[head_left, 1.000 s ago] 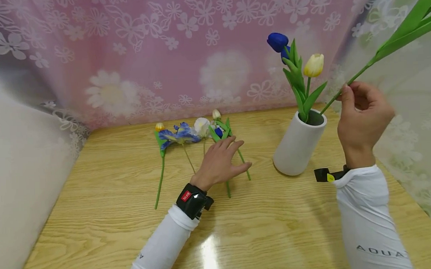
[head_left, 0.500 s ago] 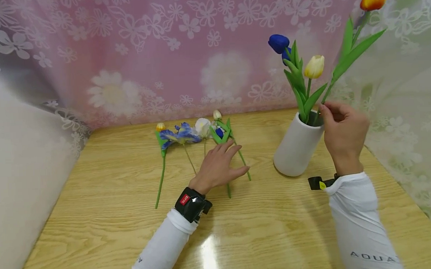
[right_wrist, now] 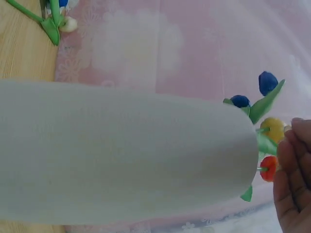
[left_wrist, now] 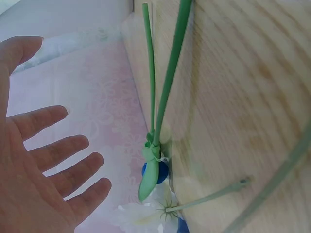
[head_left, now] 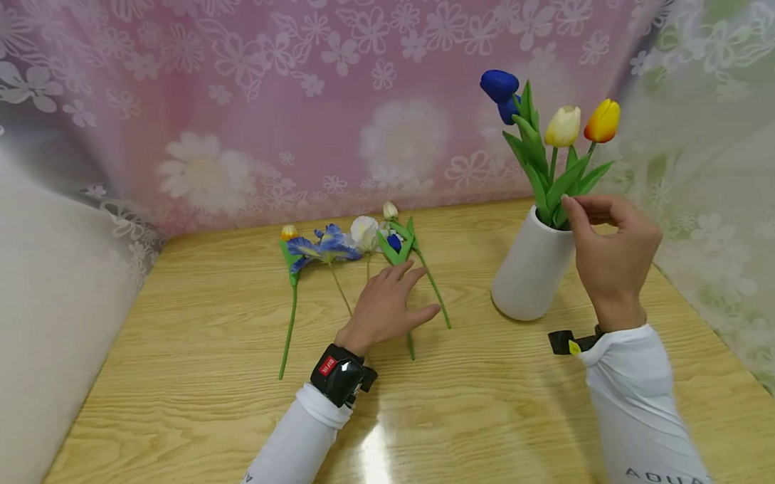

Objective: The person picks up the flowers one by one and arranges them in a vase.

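In the head view a white vase (head_left: 531, 272) stands on the table, holding blue tulips (head_left: 500, 86), a cream tulip (head_left: 563, 127) and a yellow-orange tulip (head_left: 602, 120). At the vase's mouth my right hand (head_left: 615, 252) pinches the yellow-orange tulip low among its leaves, thumb against forefinger; the stem's lower end is hidden inside. My left hand (head_left: 383, 306), fingers spread, hovers over the loose flowers and holds nothing. Beneath and beyond it lie a blue iris-like flower (head_left: 326, 248), a white flower (head_left: 364, 233) and a small blue tulip (head_left: 395, 242).
A yellow tulip (head_left: 289, 233) lies at the left end of the loose row, and a cream bud (head_left: 390, 210) at its right end. Behind the wooden table (head_left: 194, 391) hangs a pink flowered curtain (head_left: 307, 131). A pale flowered curtain (head_left: 727, 230) borders the right side.
My right hand has brought the yellow-orange tulip left and down into the vase, so its bloom now stands beside the cream one. The left hand has barely shifted.
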`<state>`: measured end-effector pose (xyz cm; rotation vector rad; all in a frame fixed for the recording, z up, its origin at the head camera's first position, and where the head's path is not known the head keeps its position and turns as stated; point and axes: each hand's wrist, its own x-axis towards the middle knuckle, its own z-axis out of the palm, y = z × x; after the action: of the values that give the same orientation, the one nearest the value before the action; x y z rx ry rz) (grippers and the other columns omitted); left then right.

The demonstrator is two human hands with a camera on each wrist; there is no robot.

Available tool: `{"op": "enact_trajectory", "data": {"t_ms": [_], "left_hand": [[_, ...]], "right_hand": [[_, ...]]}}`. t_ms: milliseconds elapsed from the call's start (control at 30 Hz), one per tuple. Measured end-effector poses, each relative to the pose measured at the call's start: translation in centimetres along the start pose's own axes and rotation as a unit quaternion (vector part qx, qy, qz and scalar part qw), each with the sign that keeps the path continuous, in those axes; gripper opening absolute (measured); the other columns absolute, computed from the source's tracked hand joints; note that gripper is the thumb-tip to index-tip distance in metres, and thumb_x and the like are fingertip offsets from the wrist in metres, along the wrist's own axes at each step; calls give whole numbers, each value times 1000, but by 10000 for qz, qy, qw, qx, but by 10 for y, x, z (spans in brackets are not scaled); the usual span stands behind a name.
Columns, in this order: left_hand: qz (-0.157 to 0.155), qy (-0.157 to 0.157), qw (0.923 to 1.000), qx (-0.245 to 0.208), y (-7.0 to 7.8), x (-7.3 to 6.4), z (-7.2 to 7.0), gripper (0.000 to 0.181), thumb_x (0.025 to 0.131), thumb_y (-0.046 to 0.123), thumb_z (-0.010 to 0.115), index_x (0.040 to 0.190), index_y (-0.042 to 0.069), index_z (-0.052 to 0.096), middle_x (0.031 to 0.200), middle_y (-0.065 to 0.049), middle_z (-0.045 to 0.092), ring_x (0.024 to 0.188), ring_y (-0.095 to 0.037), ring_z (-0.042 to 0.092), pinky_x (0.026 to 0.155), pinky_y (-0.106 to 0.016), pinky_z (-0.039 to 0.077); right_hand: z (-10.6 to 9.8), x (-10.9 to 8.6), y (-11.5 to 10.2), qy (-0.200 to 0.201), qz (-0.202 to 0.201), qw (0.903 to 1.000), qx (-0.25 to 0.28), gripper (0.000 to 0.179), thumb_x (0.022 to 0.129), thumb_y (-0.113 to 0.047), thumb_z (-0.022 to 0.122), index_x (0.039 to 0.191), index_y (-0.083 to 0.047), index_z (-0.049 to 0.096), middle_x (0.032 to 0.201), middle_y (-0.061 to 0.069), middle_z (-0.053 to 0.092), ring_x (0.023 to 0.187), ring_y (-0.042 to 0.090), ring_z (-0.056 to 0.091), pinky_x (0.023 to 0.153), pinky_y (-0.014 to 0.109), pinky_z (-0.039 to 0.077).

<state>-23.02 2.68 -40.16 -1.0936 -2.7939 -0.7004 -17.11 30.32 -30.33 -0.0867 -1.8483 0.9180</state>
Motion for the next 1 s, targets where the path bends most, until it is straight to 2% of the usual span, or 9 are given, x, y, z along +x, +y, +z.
{"op": "enact_trajectory", "data": {"t_ms": [167, 400, 567, 700, 767, 800, 933, 1000], "left_hand": [[-130, -9, 9998, 120, -7, -5, -2, 66, 91, 57, 54, 142, 17, 47, 148, -8, 38, 133, -29, 36, 105, -48, 33], [-292, -17, 9995, 130, -17, -12, -5, 66, 90, 56, 55, 142, 15, 47, 144, -12, 41, 130, -31, 39, 102, -50, 35], [-454, -16, 9988, 175, -24, -17, -5, 67, 89, 57, 56, 141, 15, 49, 144, -10, 41, 129, -30, 41, 101, -50, 36], [-546, -11, 9983, 186, -29, -21, -5, 67, 89, 59, 55, 140, 16, 49, 144, -10, 41, 129, -30, 40, 102, -50, 35], [-619, -42, 9979, 188, -31, -23, -5, 67, 89, 59, 55, 141, 17, 49, 145, -9, 40, 130, -30, 39, 102, -50, 35], [-657, -70, 9976, 204, -32, -24, -5, 67, 89, 59, 54, 141, 17, 48, 146, -9, 40, 131, -30, 39, 103, -50, 35], [-768, -103, 9966, 296, -36, -28, -5, 68, 89, 59, 55, 141, 17, 48, 146, -9, 39, 130, -31, 39, 102, -50, 35], [-794, -73, 9963, 326, -38, -31, -6, 68, 89, 60, 54, 141, 17, 48, 146, -10, 40, 130, -31, 40, 102, -50, 36]], "right_hand": [[14, -10, -10, -82, -559, 9973, 459, 18, 81, -11, 77, 84, 6, 74, 79, 14, 69, 65, -1, 54, 65, 15, 44], [36, -28, -20, -884, -1070, 9870, 806, 9, 78, -1, 78, 84, 4, 73, 79, 11, 70, 66, -2, 56, 61, 13, 45], [50, -39, -18, -1451, -1096, 9795, 864, 7, 79, 0, 77, 85, 1, 73, 79, 8, 70, 68, -1, 57, 59, 11, 44], [64, -50, -9, -2094, -856, 9721, 617, 8, 84, -7, 74, 90, -2, 74, 83, 6, 70, 71, 9, 61, 59, 10, 44], [70, -56, -5, -2690, -483, 9616, 259, 17, 89, -18, 70, 98, -3, 73, 89, 7, 70, 75, 16, 63, 63, 18, 50], [72, -58, -4, -3058, -235, 9518, 44, 24, 91, -25, 67, 102, -4, 72, 92, 7, 70, 78, 19, 64, 66, 23, 52], [81, -62, -2, -4288, 599, 8974, -852, 44, 96, -45, 55, 114, -7, 67, 102, 9, 69, 88, 26, 64, 71, 44, 52], [87, -64, 0, -4655, 838, 8752, -1014, 45, 97, -46, 52, 117, -8, 66, 105, 10, 68, 91, 27, 63, 73, 43, 52]]}}
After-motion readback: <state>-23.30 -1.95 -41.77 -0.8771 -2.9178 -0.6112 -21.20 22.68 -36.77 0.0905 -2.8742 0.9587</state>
